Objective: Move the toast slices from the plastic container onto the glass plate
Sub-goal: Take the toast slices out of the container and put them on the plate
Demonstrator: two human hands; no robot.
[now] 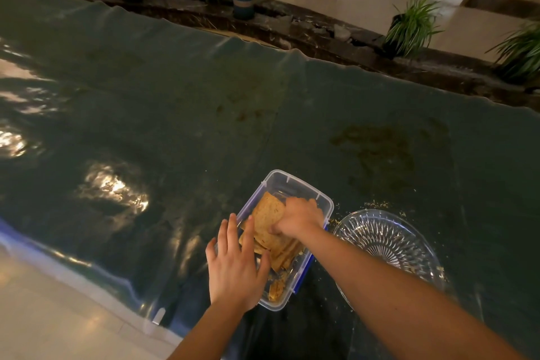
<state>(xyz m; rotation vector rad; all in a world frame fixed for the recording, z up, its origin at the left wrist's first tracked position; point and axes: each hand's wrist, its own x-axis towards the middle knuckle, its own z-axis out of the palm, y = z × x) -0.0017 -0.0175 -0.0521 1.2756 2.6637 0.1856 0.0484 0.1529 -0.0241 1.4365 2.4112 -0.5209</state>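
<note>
A clear plastic container [292,181] with blue clips sits near the table's front edge and holds several brown toast slices [267,215]. My right hand [299,218] reaches into the container and its fingers are closed on the top toast slice. Spread flat, my left hand [235,261] rests on the container's near left rim, fingers apart, holding nothing. The glass plate [388,238], cut with a ray pattern, lies just right of the container; my right forearm crosses over its near part. No toast is on the plate.
A dark green glossy cloth [204,114] covers the table. Crumbs [377,204] lie scattered around the plate. The table's near edge runs at lower left above a pale floor. Potted plants [244,0] stand beyond the far edge.
</note>
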